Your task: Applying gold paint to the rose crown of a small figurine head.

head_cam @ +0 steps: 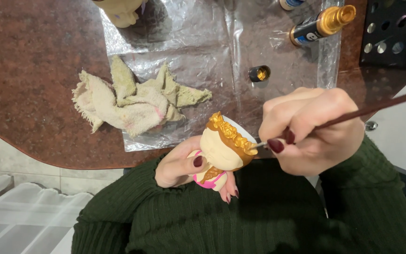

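Down near the lap, just off the counter's near edge, a small figurine (224,148) with a pale face, a gold flower crown, a gold braid and a pink body is held in the left hand (184,164). That hand is curled around the figurine's body: the thumb presses on the front near the braid and the fingers wrap underneath, with dark red nails showing below the pink part. The figurine is tilted, its head pointing up and to the right.

The right hand (311,129) is closed in a pinch on a thin brown paintbrush (353,113), with thumb and forefinger pressed together near the metal ferrule and the other fingers folded in. The brush tip touches the gold crown on the figurine's right side, and the handle runs up and away to the right edge of the view. Both arms wear dark green ribbed sleeves.

Beyond the hands, a crinkled clear plastic sheet (198,51) lies on the reddish-brown stone counter (29,70). On the sheet's left part sits a crumpled, stained cream cloth (132,101). Farther back stands a small black cap (259,73) with gold paint inside, and near it lies a gold-topped paint bottle (323,24) on its side. Another pale figurine (121,11) is partly visible at the top edge.
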